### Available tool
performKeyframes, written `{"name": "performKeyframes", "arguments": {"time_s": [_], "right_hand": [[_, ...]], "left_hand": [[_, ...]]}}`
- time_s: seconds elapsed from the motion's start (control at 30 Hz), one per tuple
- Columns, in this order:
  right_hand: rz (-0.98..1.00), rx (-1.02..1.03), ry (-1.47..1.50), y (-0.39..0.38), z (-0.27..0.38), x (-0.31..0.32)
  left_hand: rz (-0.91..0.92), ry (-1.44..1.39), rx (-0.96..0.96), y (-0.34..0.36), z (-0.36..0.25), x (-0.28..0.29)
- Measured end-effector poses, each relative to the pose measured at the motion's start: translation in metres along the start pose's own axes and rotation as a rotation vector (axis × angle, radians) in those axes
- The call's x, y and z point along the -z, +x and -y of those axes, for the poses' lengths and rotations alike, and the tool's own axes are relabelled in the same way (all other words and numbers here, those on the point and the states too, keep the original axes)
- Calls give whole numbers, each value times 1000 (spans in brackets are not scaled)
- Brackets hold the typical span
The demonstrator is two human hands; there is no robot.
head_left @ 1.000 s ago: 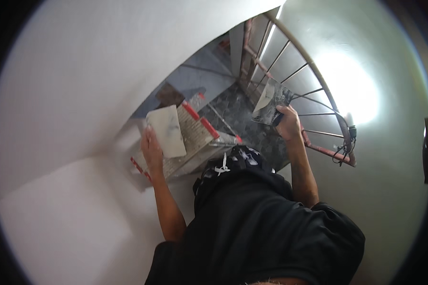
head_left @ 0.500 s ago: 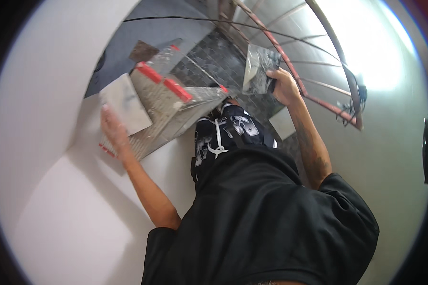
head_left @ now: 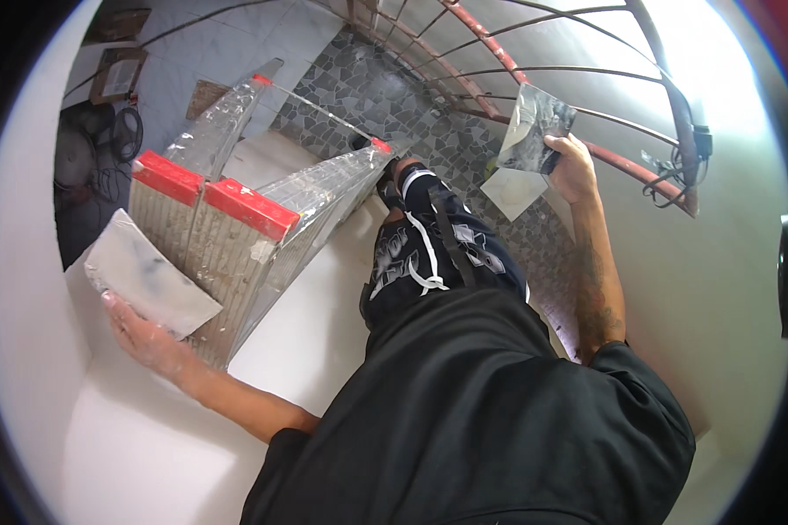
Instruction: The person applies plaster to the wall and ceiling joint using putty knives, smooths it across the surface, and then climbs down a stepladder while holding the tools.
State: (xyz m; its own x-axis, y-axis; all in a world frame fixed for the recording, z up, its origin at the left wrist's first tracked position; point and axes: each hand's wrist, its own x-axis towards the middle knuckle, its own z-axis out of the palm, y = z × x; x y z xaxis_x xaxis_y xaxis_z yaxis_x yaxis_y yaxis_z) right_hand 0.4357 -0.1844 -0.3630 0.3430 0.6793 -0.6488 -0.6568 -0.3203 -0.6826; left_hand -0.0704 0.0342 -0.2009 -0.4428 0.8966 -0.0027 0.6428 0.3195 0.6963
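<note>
My left hand (head_left: 144,337) grips the lower edge of a pale rectangular plate (head_left: 153,278), whitish with grey smudges. The plate is tilted in front of the stepladder (head_left: 236,262) and covers part of its side; whether they touch I cannot tell. Out to the right, my right hand (head_left: 573,169) is closed on a dark, flat putty spreader (head_left: 538,136), thumb on its face. White paste coats the spreader's left part. Whitish dust marks the fingers of my left hand.
Red caps (head_left: 249,208) top the splattered aluminium stepladder, left of my legs. A rusty red curved metal railing (head_left: 490,44) runs along the upper right, with a cable bundle (head_left: 670,182). A pale square (head_left: 514,192) lies on the grey stone-patterned floor (head_left: 341,83). Dark equipment (head_left: 87,157) stands far left.
The view has shifted, showing more floor and ladder. My left hand and plate now appear farther left and lower; my right hand and spreader appear farther right. Both hands keep their holds.
</note>
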Motion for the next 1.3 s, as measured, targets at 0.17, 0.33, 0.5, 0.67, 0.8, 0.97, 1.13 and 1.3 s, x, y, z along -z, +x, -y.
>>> {"name": "performKeyframes", "arguments": {"time_s": [0.17,0.33,0.5,0.67,0.8,0.97,1.13,1.3], "right_hand": [[11,50,-93,17,-25,34],[46,97,-78,24,-51,55],[113,174,45,15,-72,40],[156,155,40,13,-80,34],[191,150,14,17,-72,37],[169,123,-1,35,-84,29],[137,116,-42,41,-99,18],[316,42,-43,75,-126,3]], "left_hand": [[-12,31,-93,-7,-4,2],[-72,73,-75,-4,-7,2],[71,-144,-81,1,-14,-2],[92,-152,-138,11,-13,0],[151,-168,-135,14,-11,-7],[134,-186,-119,18,-9,-3],[166,-261,-100,26,1,2],[79,-272,-135,8,-18,-9]]}}
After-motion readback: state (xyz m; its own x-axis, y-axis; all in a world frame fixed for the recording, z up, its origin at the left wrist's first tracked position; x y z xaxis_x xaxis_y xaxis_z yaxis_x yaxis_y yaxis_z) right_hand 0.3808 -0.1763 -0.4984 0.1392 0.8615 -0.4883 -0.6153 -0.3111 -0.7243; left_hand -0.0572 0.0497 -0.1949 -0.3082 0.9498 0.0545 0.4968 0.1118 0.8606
